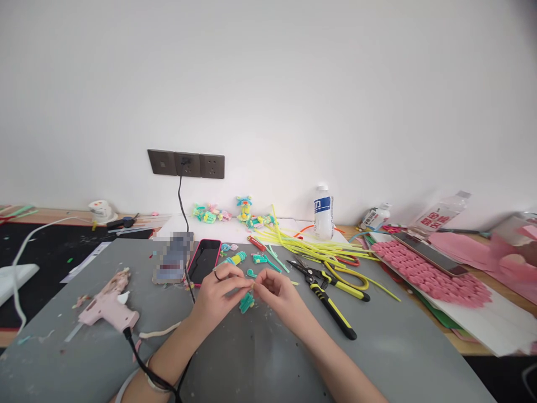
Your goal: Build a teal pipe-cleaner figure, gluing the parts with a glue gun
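My left hand [224, 288] and my right hand [274, 286] meet at the fingertips over the middle of the grey mat. Thumbs and forefingers are pinched together on both hands; whatever lies between them is too small to make out. Just below the fingertips a teal bundle of bent pipe cleaner [247, 302] rests on the mat. Beyond the hands are a yellow and teal rolled piece [235, 258], teal coils [260, 258] and a few short green pipe cleaner pieces [277, 258].
A pink glue gun [109, 305] with a black cord lies left. Phones [205, 260] lie behind my left hand. Pliers [325, 296] and yellow-handled scissors [346, 275] lie right, before long yellow pipe cleaners [310, 246]. A bottle [323, 215] stands behind; a pink braided mat [432, 274] lies far right.
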Available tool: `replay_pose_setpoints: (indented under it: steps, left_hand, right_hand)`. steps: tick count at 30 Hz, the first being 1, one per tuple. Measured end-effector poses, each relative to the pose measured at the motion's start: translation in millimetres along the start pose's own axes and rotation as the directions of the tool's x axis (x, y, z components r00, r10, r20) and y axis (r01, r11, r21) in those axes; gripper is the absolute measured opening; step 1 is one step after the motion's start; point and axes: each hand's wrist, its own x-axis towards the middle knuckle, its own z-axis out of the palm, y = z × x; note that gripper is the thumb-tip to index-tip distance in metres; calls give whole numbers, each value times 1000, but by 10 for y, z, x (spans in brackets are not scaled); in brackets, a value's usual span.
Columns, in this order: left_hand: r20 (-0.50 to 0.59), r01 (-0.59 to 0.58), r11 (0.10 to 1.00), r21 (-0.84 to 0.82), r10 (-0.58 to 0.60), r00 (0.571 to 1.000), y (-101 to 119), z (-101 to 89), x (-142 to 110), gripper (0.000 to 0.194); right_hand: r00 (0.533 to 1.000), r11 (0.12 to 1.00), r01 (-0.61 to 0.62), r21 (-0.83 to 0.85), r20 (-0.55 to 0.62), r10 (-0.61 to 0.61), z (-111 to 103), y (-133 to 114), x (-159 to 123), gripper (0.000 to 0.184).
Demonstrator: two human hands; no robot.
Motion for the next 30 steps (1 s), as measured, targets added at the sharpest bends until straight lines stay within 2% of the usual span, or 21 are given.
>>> replay_pose_setpoints:
  steps: [9,16,20,23,27,30]
  left_hand:
    - [6,203,966,-162,-205,979,33,16,8,9]
    - [26,198,963,-184,-197,980,24,25,-13,9]
    - [87,237,952,-193,-224,971,38,25,-16,7]
    - [188,370,907,-203,-335,923,29,39,-16,13]
    - [317,577,776,-253,-497,808,6,60,-14,20]
    - [376,673,663,-327,-562,737,5,62,-6,27]
  right_hand:
    - [1000,1000,21,-1,-12,-21,5,5,-42,27]
    - [999,999,37,-28,-28,-38,7,46,-44,24]
    - [994,982,74,-175,-64,-87,-8,74,-63,16]
    - [990,950,89,-300,-76,-117,-6,79,-88,13]
    - [988,919,110,-378,-57,-142,-5,89,-117,15]
    - [970,871,195,-450,-44,-240,-18,115,-120,6]
